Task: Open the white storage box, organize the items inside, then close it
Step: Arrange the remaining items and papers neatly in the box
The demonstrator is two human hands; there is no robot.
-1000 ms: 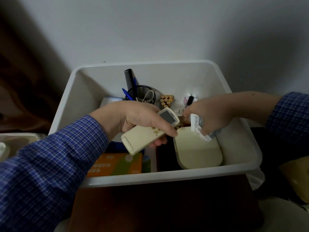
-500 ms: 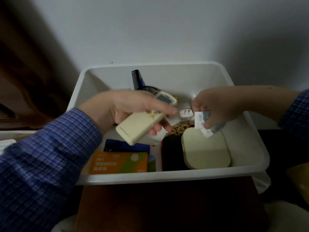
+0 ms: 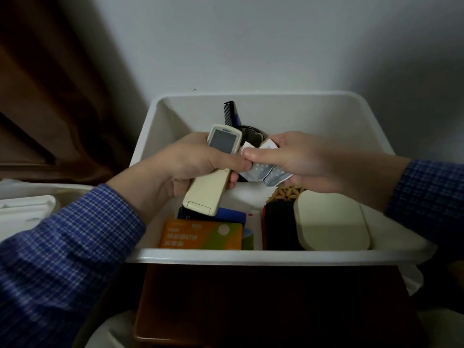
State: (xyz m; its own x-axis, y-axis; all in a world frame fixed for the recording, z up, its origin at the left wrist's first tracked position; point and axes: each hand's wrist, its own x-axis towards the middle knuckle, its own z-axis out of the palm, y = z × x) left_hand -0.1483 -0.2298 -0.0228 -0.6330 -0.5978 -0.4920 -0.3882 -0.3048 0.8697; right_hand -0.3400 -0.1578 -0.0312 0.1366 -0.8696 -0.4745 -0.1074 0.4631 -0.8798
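The white storage box (image 3: 251, 256) stands open against the wall. My left hand (image 3: 185, 167) grips a cream remote control (image 3: 213, 184) above the box's middle, screen end pointing away from me. My right hand (image 3: 301, 162) holds small white and grey packets (image 3: 263, 173) right beside the remote; thumb and left fingers nearly touch. Inside lie an orange and green packet (image 3: 200, 234), a blue item (image 3: 231, 214), a black case (image 3: 278, 227) and a cream oval case (image 3: 331, 224). A black comb (image 3: 229, 113) stands in a dark mesh cup (image 3: 251, 133) at the back.
The box sits on a dark brown wooden stand (image 3: 251, 302). Left of it lies a white lid or tray (image 3: 27, 207). A brown curtain (image 3: 50, 84) hangs at the left, and a pale wall rises behind the box.
My left hand turned the remote upright and drew it nearer. My right hand moved left with the packets until the two hands met. The view shifted left.
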